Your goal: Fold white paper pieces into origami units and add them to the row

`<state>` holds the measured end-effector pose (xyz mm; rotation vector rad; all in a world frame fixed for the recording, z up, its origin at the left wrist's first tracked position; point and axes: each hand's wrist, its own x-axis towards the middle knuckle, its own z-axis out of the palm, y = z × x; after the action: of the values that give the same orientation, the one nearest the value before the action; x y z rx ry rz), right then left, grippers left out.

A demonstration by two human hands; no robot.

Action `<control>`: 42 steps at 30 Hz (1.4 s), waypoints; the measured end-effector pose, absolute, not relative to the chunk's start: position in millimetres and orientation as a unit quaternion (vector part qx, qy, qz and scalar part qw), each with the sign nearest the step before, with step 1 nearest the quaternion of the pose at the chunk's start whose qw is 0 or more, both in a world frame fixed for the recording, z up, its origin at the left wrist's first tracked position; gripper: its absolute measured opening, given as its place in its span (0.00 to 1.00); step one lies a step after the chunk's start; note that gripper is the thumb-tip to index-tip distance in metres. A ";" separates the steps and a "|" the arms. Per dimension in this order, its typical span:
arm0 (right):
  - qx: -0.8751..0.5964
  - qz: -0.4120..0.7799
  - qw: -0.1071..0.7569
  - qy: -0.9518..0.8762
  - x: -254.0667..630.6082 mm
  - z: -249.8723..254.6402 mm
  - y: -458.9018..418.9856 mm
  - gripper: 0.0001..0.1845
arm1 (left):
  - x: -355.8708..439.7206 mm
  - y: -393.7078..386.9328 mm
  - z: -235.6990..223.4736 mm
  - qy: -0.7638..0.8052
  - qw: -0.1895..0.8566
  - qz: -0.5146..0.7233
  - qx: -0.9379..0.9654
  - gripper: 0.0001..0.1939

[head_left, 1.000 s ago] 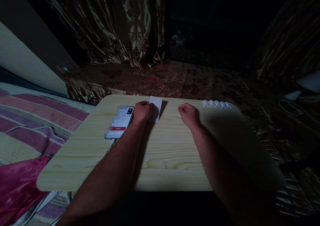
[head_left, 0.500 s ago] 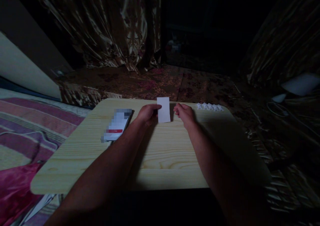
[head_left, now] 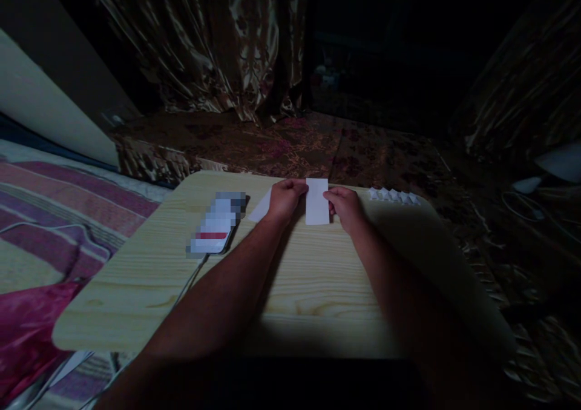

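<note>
A small white paper sheet [head_left: 317,201] stands between my hands over the far part of the table. My right hand [head_left: 345,207] pinches its right edge, thumb on the near face. The closed fingers of my left hand [head_left: 285,198] meet its upper left edge; their tips are partly hidden. Another white sheet [head_left: 260,208] lies on the table left of my left hand, which covers part of it. To the right of my right hand, several small folded white paper pieces [head_left: 394,196] sit in a row near the far edge.
On the pale wooden table [head_left: 313,277], a phone [head_left: 216,225] lies at the left with a white cable [head_left: 190,280] trailing from it. A striped bed [head_left: 49,228] with pink cloth [head_left: 31,319] adjoins on the left. Beyond hang patterned curtains [head_left: 254,40]; a lamp [head_left: 563,160] stands at right.
My right hand has come to the sheet's right edge. The left hand has shifted from the sheet's face to its upper left edge, and another sheet now shows beside it.
</note>
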<state>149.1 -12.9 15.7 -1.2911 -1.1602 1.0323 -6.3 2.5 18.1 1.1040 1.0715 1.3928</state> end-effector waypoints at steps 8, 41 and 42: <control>-0.543 0.400 0.545 -0.498 147.6 4.6 -11.9 0.11 | -2.9 4.0 8.9 0.442 0.469 0.579 0.500 0.19; -0.520 0.416 0.535 -0.520 152.0 9.7 -18.6 0.17 | -1.8 1.6 8.8 0.403 0.480 0.570 0.531 0.06; -0.513 0.424 0.537 -0.518 152.1 9.9 -18.9 0.17 | -1.5 1.3 9.3 0.402 0.483 0.568 0.532 0.05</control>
<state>152.1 -18.9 9.9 -1.2203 -1.2339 1.0084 -1.5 1.3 9.3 1.2950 0.9799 1.3832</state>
